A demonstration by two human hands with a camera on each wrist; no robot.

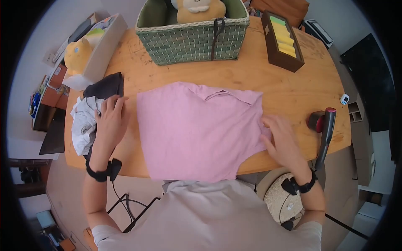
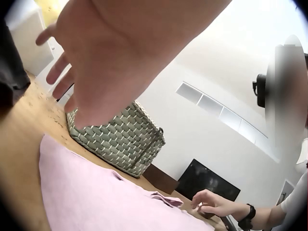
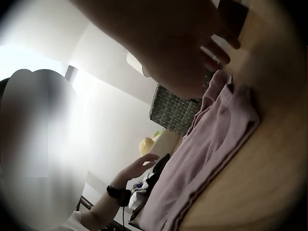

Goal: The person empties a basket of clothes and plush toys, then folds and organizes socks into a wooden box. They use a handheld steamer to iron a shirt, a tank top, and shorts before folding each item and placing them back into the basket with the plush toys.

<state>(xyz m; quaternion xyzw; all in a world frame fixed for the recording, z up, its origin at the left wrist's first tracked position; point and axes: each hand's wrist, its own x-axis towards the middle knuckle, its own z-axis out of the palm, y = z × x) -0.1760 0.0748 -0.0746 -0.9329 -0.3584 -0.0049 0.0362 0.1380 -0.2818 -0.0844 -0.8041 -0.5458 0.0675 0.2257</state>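
While the pink garment point(image 1: 197, 129) lies spread on the wooden table point(image 1: 305, 96), in the middle of its near side, the person's two hands are at either side of it. The left hand point(image 1: 109, 123) is on the left, beside the rumpled light grey cloth point(image 1: 83, 121) and the dark cloth point(image 1: 106, 85); its fingers are loose and spread, with nothing in its grasp. The right hand point(image 1: 284, 140) is at the garment's right edge, its fingers relaxed and thumb apart, gripping nothing; whether the fingertips touch the fabric I cannot tell.

On the far side stands a green woven basket point(image 1: 192, 44) with a plush toy point(image 1: 201, 10) in it. A white box point(image 1: 98, 58) is at the far left, and a brown box point(image 1: 284, 62) holding yellow and green rolls point(image 1: 284, 39) is at the far right. Farther right than the right hand lies a black handheld device point(image 1: 326, 136).
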